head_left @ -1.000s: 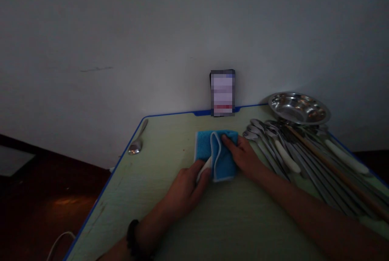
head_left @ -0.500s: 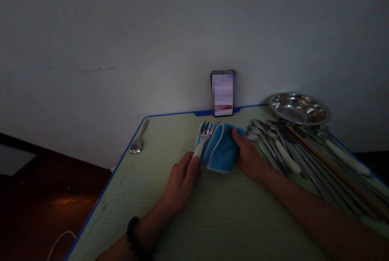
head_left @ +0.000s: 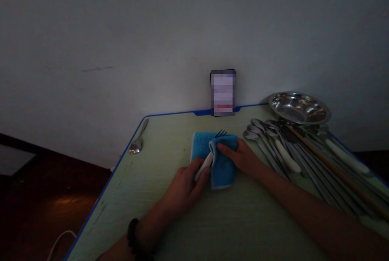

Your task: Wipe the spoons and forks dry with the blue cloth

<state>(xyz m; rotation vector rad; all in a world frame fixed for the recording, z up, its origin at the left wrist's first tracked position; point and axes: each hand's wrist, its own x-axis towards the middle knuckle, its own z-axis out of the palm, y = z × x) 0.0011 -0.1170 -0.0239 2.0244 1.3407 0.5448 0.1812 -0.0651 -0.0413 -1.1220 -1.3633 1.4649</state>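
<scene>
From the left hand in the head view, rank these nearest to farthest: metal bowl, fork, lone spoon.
1. Fork: in the left hand, held by its white handle.
2. Lone spoon: by the left edge of the table.
3. Metal bowl: at the back right.

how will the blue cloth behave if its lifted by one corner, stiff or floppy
The blue cloth would probably flop: it bends softly over the fork. It's likely light, as its pale-edged layers look thin. Its fuzzy-looking surface suggests it won't easily slip from the right hand.
</scene>
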